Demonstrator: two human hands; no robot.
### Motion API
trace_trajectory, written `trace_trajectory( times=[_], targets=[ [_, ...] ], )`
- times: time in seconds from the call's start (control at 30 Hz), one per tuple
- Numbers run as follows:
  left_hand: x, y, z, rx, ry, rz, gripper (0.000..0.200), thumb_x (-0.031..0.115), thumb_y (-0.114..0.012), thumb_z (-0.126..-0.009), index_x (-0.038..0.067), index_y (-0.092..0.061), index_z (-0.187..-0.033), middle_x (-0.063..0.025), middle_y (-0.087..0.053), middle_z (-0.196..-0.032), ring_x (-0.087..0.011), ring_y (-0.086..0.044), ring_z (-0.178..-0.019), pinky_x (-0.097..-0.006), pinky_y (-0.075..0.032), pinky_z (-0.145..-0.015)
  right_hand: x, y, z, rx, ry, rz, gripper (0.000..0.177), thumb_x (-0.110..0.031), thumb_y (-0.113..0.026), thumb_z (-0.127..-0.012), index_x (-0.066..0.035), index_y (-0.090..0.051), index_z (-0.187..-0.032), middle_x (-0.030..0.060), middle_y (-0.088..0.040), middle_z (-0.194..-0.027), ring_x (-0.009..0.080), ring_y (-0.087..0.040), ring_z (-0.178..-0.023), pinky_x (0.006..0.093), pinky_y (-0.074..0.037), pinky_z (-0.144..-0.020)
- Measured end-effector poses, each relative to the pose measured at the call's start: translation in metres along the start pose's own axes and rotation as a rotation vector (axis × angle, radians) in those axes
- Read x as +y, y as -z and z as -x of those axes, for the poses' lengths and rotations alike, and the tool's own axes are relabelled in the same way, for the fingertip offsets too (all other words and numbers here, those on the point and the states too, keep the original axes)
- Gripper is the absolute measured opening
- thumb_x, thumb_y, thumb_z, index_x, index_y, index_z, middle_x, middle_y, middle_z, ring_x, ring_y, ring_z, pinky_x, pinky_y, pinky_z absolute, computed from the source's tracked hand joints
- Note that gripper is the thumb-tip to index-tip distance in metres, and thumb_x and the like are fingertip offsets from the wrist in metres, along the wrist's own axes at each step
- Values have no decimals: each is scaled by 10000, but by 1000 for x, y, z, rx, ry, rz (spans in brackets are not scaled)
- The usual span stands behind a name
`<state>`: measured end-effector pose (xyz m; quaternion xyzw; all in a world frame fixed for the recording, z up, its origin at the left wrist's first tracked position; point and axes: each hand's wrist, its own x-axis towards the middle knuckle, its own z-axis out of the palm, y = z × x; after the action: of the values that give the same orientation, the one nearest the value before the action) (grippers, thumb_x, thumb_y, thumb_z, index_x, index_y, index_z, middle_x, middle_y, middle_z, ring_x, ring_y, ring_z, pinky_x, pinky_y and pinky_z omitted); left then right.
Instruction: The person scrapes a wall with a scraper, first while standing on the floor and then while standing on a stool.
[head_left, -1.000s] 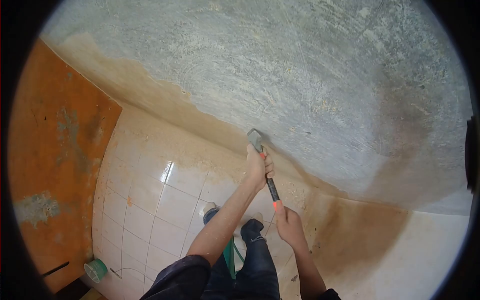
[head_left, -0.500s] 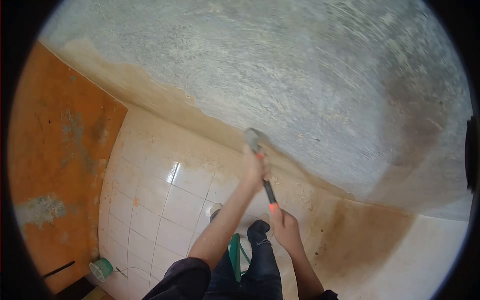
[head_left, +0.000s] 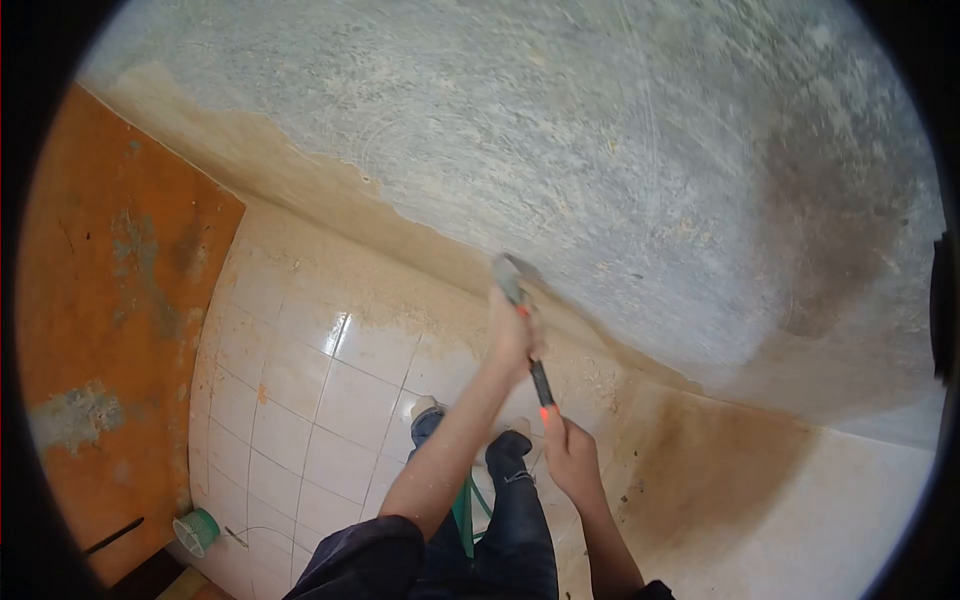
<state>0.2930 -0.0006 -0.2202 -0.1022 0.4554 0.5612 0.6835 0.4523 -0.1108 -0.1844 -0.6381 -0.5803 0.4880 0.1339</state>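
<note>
Left grip (head_left: 512, 335) clamped high on scraper (head_left: 541, 383), right grip (head_left: 570, 455) clamped low, blade seemingly touching wall (head_left: 620, 150)

The left hand (head_left: 512, 335) and the tool head (head_left: 508, 272) are blurred, so the exact kind of tool is not clear. The left hand covers the upper part of the handle (head_left: 541, 383), and the right hand (head_left: 568, 452) covers its end. A green thing (head_left: 461, 512) between the legs (head_left: 515, 520) is mostly hidden. The small green round object (head_left: 195, 530) is too small to identify. The bottom edge cuts off the dark sleeve (head_left: 360, 560).
</note>
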Motion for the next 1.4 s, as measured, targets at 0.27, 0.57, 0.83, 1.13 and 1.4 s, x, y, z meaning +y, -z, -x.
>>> trace_trajectory(
  times=[0.27, 0.57, 0.83, 1.13, 1.4],
  targets=[
    [-6, -15, 14, -55, 84, -26, 517, 575, -185, -992, 170, -362, -724, 59, -204, -507, -92, -157, -384, -275, -154, -356, 8, 2, 11, -9, -69, -71, 435, -332, -463, -1023, 37, -632, -866, 121, -541, -599, 188, -539, -543, 339, -437, -548],
    [-14, -21, 13, -26, 84, -22, 501, 560, -188, -995, 174, -366, -729, 66, -205, -510, -80, -172, -391, -275, -151, -361, 12, 9, 15, -21, -103, -113, 432, -343, -439, -1034, 9, -577, -826, 57, -488, -598, 137, -489, -549, 311, -411, -543],
    [-1, -4, 6, -21, 47, -63, 459, 522, -201, -990, 179, -369, -736, 68, -205, -517, -85, -170, -397, -277, -158, -366, -1, -3, 11, -83, -164, -83, 463, -355, -434, -1034, 37, -603, -858, 128, -544, -633, 213, -551, -585, 349, -451, -601],
    [-2, -4, 1, 8, 23, -76, 462, 533, -202, -994, 173, -366, -756, 70, -214, -526, -84, -187, -406, -270, -167, -379, 15, -2, 8, -86, -57, -129, 471, -360, -427, -1038, -6, -547, -753, 40, -478, -588, 119, -463, -535, 300, -393, -529],
    [4, -1, -4, 38, -19, -62, 450, 516, -207, -982, 173, -350, -728, 72, -203, -517, -90, -161, -399, -272, -161, -376, 10, 0, -3, -117, -74, -110, 469, -352, -455, -1029, 16, -580, -767, 59, -495, -598, 120, -508, -571, 307, -423, -556]
  ],
)
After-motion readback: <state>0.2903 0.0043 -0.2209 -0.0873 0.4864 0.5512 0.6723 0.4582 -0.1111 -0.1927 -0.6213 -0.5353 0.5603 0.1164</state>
